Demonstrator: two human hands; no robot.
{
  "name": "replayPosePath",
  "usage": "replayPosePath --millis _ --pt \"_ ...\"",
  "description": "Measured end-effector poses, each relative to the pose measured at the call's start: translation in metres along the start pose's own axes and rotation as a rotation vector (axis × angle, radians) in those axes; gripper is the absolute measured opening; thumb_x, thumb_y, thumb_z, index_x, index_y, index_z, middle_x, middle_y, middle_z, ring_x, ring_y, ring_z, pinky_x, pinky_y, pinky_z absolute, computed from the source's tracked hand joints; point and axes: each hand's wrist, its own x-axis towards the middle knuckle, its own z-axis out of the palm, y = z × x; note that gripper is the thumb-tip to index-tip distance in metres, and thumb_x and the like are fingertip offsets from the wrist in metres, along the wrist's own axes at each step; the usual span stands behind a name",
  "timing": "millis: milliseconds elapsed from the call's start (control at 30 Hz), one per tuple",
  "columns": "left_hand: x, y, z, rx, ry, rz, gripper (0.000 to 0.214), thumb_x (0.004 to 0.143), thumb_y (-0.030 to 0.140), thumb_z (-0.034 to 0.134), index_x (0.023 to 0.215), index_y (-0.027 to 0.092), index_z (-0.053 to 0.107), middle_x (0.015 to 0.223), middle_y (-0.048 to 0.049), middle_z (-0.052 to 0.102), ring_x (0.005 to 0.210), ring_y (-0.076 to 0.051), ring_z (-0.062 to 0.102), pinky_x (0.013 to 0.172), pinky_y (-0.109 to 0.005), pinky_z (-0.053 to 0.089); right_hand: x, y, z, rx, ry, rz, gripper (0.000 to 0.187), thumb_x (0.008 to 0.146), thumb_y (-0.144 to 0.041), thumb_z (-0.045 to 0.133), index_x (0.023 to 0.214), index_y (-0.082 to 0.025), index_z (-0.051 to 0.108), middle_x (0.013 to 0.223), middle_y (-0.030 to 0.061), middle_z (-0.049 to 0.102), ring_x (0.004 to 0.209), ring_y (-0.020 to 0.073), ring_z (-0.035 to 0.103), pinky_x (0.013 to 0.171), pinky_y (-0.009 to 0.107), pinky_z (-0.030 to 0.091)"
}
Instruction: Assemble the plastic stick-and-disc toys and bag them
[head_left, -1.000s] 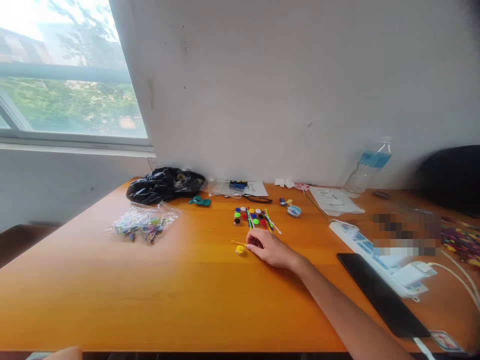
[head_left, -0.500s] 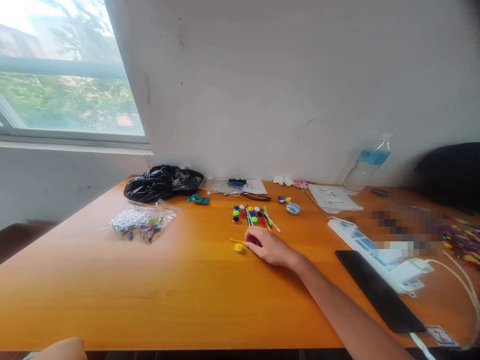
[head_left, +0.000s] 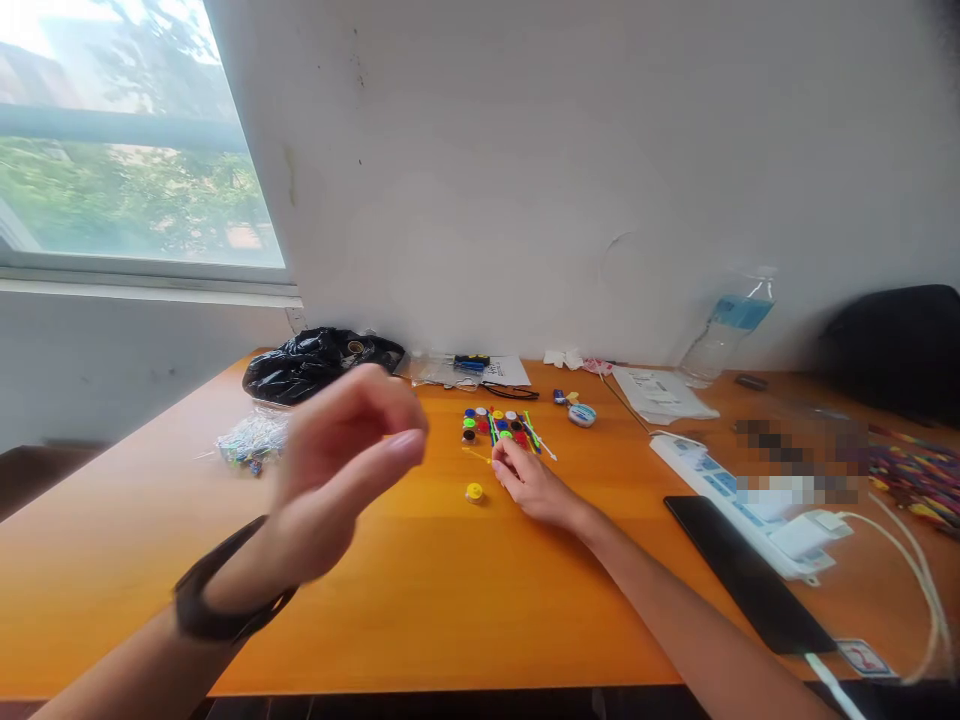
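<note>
The left hand (head_left: 341, 470) is blurring in mid-air, covering part of the clear bag (head_left: 247, 440); whether its curled fingers (head_left: 394, 447) are pinching anything cannot be told. Half a second ago it was sitting at the bottom edge. The right hand (head_left: 534, 482) is resting on the desk (head_left: 420, 590), fingers pinching a thin yellow stick (head_left: 477, 456), the yellow cap (head_left: 474, 491) lying at its 9 o'clock, paint pots (head_left: 495, 425) at 12.

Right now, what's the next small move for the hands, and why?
Probably lower the left hand to steady the yellow pot. It sits alone on the table, just left of the right hand, which seems to pinch a thin yellow stick; the left hand hangs empty in the air.
</note>
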Motion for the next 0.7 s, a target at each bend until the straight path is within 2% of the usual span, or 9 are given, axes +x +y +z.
replayPosePath --millis 67,100,133,200,233,300,367,533,700 --pt "0.006 -0.025 0.013 0.023 -0.144 -0.096 0.018 0.093 0.038 0.074 0.097 0.021 0.071 0.089 -0.0036 0.069 0.076 -0.016 0.063 0.067 -0.029 0.053 0.000 0.000 0.007 0.000 0.032 0.005 0.012 0.104 -0.034 0.042 0.095 -0.025 0.044 0.084 -0.0015 0.053 0.075 0.0176 0.050 0.072 0.031 0.038" --pt "0.008 -0.042 0.020 0.038 -0.232 -0.166 0.021 0.089 0.040 0.077 0.097 0.021 0.071 0.088 -0.0029 0.069 0.076 -0.016 0.062 0.068 -0.029 0.052 -0.001 0.001 0.010 -0.004 0.049 0.008 0.012 0.104 -0.033 0.042 0.095 -0.025 0.043 0.084 -0.0016 0.053 0.075 0.0177 0.050 0.072 0.031 0.038" --pt "0.008 -0.061 0.026 0.056 -0.271 -0.218 0.025 0.087 0.042 0.079 0.098 0.021 0.071 0.090 -0.0036 0.071 0.076 -0.016 0.063 0.068 -0.029 0.051 -0.001 0.001 0.012 -0.005 0.062 0.013 0.012 0.104 -0.033 0.041 0.096 -0.025 0.043 0.083 -0.0018 0.052 0.075 0.0177 0.050 0.072 0.031 0.038" --pt "0.004 -0.097 0.035 -0.011 -0.313 -0.329 0.033 0.086 0.044 0.078 0.107 0.020 0.069 0.091 -0.0044 0.073 0.079 -0.017 0.065 0.072 -0.030 0.051 -0.002 0.004 0.015 0.021 0.074 0.025 0.012 0.104 -0.034 0.040 0.097 -0.025 0.043 0.082 -0.0025 0.051 0.074 0.0174 0.049 0.071 0.031 0.037" --pt "0.001 -0.112 0.038 -0.090 -0.292 -0.401 0.038 0.084 0.046 0.080 0.109 0.020 0.068 0.088 -0.0044 0.074 0.079 -0.018 0.067 0.070 -0.030 0.051 -0.002 0.006 0.015 0.047 0.077 0.032 0.012 0.104 -0.034 0.039 0.098 -0.025 0.043 0.081 -0.0029 0.050 0.072 0.0172 0.049 0.070 0.030 0.038" --pt "-0.006 -0.131 0.040 -0.212 -0.249 -0.520 0.044 0.082 0.048 0.082 0.111 0.019 0.067 0.092 -0.0066 0.076 0.086 -0.020 0.071 0.076 -0.032 0.053 -0.002 0.010 0.016 0.116 0.092 0.044 0.012 0.104 -0.037 0.040 0.099 -0.026 0.043 0.079 -0.0036 0.050 0.071 0.0170 0.048 0.070 0.030 0.038" --pt "-0.011 -0.135 0.040 -0.260 -0.215 -0.586 0.046 0.081 0.048 0.083 0.112 0.018 0.067 0.100 -0.0092 0.078 0.096 -0.023 0.073 0.083 -0.034 0.054 0.001 0.015 0.017 0.190 0.117 0.060 0.013 0.103 -0.038 0.041 0.099 -0.026 0.042 0.077 -0.0039 0.050 0.071 0.0171 0.049 0.070 0.030 0.040" --pt "-0.013 -0.126 0.039 -0.288 -0.142 -0.662 0.045 0.082 0.047 0.082 0.113 0.019 0.066 0.111 -0.0104 0.079 0.113 -0.026 0.071 0.095 -0.037 0.052 0.004 0.022 0.020 0.315 0.119 0.086 0.012 0.101 -0.038 0.043 0.100 -0.026 0.045 0.078 -0.0036 0.047 0.072 0.0171 0.048 0.072 0.030 0.041" --pt "-0.014 -0.118 0.041 -0.276 -0.122 -0.729 0.046 0.083 0.045 0.082 0.116 0.019 0.065 0.114 -0.0113 0.078 0.114 -0.027 0.070 0.091 -0.036 0.052 0.001 0.027 0.018 0.345 0.117 0.101 0.015 0.099 -0.040 0.045 0.103 -0.026 0.049 0.084 -0.0015 0.049 0.077 0.0175 0.048 0.073 0.030 0.042"
